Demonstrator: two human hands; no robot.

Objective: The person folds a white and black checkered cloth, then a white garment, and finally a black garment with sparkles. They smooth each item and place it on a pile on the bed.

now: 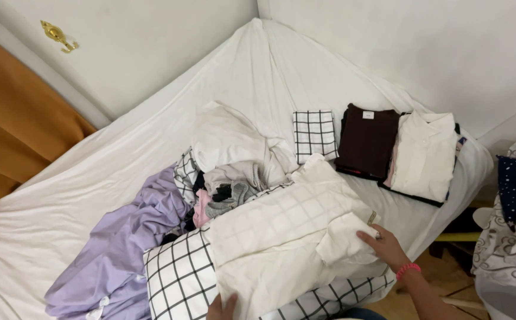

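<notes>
**A:** Where's the cream-white cotton shirt [281,237] at?

**B:** From my feed it's spread flat across the lower middle of the frame, on top of a black-and-white checked cloth [181,278] on the white-sheeted bed [62,195]. My right hand [382,246] lies fingers spread on the folded-in sleeve at lower right, pinching nothing. My left hand [222,308] presses the bottom hem, mostly cut off, so I can't tell its grip.

**A:** Tips?

**B:** I'd say keep both palms flat and smooth outward so the fold stays square. Folded stacks sit upper right: a dark brown top [367,139] and a white shirt [427,154].
</notes>
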